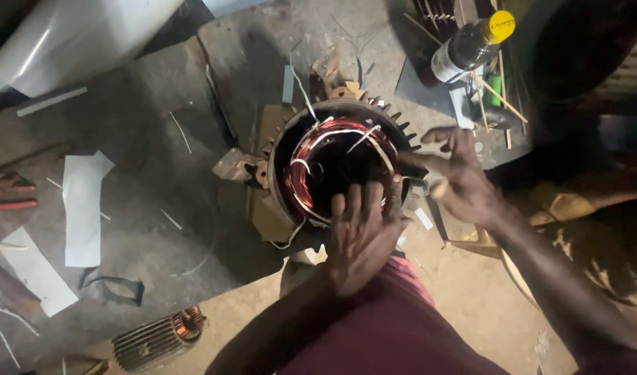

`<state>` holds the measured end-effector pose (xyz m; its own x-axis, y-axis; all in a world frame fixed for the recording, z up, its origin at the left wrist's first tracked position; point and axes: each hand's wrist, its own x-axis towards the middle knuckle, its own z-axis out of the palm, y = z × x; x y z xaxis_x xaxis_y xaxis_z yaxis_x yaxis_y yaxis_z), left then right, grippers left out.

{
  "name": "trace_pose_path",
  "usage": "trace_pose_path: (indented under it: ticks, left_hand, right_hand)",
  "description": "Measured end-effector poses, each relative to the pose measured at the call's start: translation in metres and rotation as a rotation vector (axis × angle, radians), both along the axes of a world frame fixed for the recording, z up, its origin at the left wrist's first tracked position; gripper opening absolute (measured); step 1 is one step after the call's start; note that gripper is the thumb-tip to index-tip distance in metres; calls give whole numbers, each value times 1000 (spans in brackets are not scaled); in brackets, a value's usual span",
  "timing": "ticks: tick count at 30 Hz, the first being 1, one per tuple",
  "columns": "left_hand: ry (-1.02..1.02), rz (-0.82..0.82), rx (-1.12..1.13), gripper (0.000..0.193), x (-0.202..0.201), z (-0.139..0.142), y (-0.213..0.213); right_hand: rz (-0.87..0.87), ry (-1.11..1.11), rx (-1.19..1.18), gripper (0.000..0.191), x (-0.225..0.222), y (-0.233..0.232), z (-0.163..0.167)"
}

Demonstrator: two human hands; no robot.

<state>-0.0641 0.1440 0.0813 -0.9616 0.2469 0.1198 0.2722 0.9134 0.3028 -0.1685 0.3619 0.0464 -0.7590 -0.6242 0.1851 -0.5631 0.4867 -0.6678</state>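
A finned motor stator (pixel 343 163) stands on end on the gritty concrete floor (pixel 152 139), its round bore facing up toward the camera — the long axis runs almost straight up, so both hands meet it from above and from the near side. Inside the dull metal shell, glossy copper windings (pixel 311 182) ring the bore, laced with thin white sleeved leads (pixel 346 133); one lead trails up past the far rim.

The left hand (pixel 364 236) lies flat on the stator's near rim, fingers spread and open, fingertips pressing onto the coil edge and gripping nothing. The right hand (pixel 461 177) is at the stator's right rim, fingers loosely curled with the thumb and forefinger reaching in toward the windings; whether it pinches a wire or a small tool, I cannot tell — the blur hides it. The left hand is the nearer one to the bore's middle.

Left of the stator lie white strips of insulating paper (pixel 82 208), and further left red-handled pliers (pixel 9 194). Beyond its right rim rests a dark bottle with a yellow cap (pixel 471 45) among thin wooden sticks (pixel 502 90). Near and to the left of the stator, a smaller ribbed motor part (pixel 159 339) with copper showing lies on its side.
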Motion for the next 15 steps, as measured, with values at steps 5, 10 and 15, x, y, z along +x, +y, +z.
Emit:
trace_pose_path:
  ticks: [5, 10, 15]
  left_hand:
    - [-19, 38, 28, 72, 0, -1, 5]
    - [106, 110, 40, 71, 11, -4, 10]
    - [142, 100, 8, 73, 13, -4, 11]
  right_hand:
    - [-108, -223, 3, 107, -49, -16, -5]
    - [-44, -234, 232, 96, -62, -36, -17]
    - [-79, -113, 205, 93, -74, -47, 6]
